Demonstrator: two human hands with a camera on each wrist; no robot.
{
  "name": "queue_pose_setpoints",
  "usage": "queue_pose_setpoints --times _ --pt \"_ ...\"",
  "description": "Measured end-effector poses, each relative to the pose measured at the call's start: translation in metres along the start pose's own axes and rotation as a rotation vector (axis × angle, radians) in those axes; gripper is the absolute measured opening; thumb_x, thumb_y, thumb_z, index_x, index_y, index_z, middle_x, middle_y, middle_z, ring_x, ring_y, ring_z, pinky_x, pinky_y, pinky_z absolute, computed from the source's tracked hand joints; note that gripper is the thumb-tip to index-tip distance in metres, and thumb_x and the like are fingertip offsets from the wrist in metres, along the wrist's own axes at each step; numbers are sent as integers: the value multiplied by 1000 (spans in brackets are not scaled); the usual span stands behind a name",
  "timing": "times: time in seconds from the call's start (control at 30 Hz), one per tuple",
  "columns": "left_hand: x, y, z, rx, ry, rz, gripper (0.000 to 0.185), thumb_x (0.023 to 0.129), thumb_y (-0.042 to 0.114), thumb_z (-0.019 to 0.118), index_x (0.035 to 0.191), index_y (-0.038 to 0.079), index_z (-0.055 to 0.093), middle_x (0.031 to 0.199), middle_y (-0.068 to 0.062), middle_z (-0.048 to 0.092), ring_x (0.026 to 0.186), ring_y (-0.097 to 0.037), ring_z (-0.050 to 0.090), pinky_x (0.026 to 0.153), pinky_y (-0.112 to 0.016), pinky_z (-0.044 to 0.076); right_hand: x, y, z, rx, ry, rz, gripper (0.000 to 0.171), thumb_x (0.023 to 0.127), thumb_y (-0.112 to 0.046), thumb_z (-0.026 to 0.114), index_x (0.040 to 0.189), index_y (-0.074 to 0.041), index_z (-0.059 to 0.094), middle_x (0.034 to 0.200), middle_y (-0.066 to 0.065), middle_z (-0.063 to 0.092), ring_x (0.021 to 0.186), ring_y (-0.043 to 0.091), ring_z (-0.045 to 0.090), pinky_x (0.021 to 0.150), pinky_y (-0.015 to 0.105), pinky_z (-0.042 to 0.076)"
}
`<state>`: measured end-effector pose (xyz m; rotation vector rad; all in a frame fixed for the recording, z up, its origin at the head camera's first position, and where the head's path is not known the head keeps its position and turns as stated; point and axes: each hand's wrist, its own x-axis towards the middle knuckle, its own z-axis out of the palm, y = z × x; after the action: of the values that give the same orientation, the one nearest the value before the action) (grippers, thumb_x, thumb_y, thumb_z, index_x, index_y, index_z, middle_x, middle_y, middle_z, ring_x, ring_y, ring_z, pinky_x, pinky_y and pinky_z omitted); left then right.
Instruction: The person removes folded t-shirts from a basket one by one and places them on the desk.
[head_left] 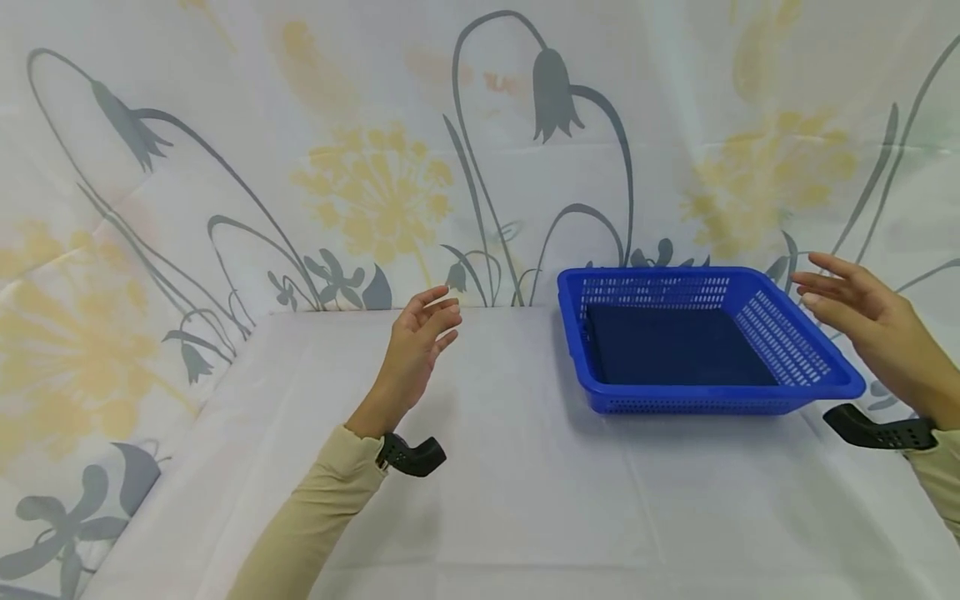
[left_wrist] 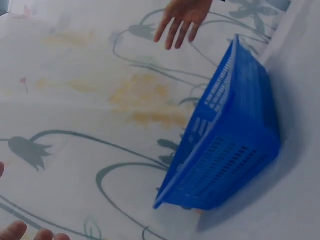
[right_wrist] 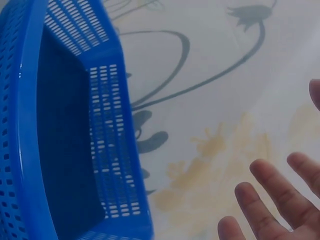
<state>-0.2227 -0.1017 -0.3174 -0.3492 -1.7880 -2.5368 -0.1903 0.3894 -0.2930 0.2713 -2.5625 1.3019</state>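
Observation:
A blue perforated plastic basket (head_left: pixel 795 343) stands on the white-covered table, right of centre; it looks bare inside. The same basket (left_wrist: pixel 235 150) (right_wrist: pixel 30 130) shows in both wrist views. My left hand (head_left: pixel 422 333) hovers above the table to the basket's left, fingers relaxed and slightly bent, holding nothing. My right hand (head_left: pixel 851 298) hangs in the air just right of the basket's far right corner, fingers straight and spread, holding nothing. Its fingertips (right_wrist: pixel 265 200) appear in the right wrist view; the right hand (left_wrist: pixel 182 17) also shows in the left wrist view.
A white cloth covers the table (head_left: pixel 487 500). A floral curtain (head_left: pixel 360 167) with grey and yellow flowers closes the back and both sides. Black wrist-camera mounts (head_left: pixel 411 455) sit on each wrist.

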Motion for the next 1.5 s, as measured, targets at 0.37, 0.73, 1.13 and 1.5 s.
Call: queue_pose_setpoints --times 0.37,0.73,1.13,1.5 --pt "9 -18 35 -42 -35 -58 40 94 4 57 132 -2 45 119 -14 52 104 -24 54 101 -44 39 4 15 -4 267 -28 -40 53 105 -8 38 155 -22 25 131 -12 45 121 4 39 105 14 24" --pt "20 -33 64 -44 -39 -133 48 92 10 62 136 3 45 118 -13 57 105 -26 54 97 -43 41 12 20 -7 385 -52 17 53 104 -7 43 153 -22 29 128 -10 48 113 -1 44 109 18 18" --pt "36 -50 93 -28 -11 -162 50 89 9 66 135 4 47 105 -6 61 100 -22 55 95 -40 44 22 35 -7 510 -112 89 50 103 -7 46 149 -23 34 124 -15 56 112 -4 50 106 18 24" --pt "47 -68 113 61 3 -194 47 87 10 71 129 4 52 99 -6 62 97 -23 58 96 -42 44 27 39 -9 496 -155 154 42 102 -6 47 138 -27 43 116 -17 61 107 -4 52 79 15 42"
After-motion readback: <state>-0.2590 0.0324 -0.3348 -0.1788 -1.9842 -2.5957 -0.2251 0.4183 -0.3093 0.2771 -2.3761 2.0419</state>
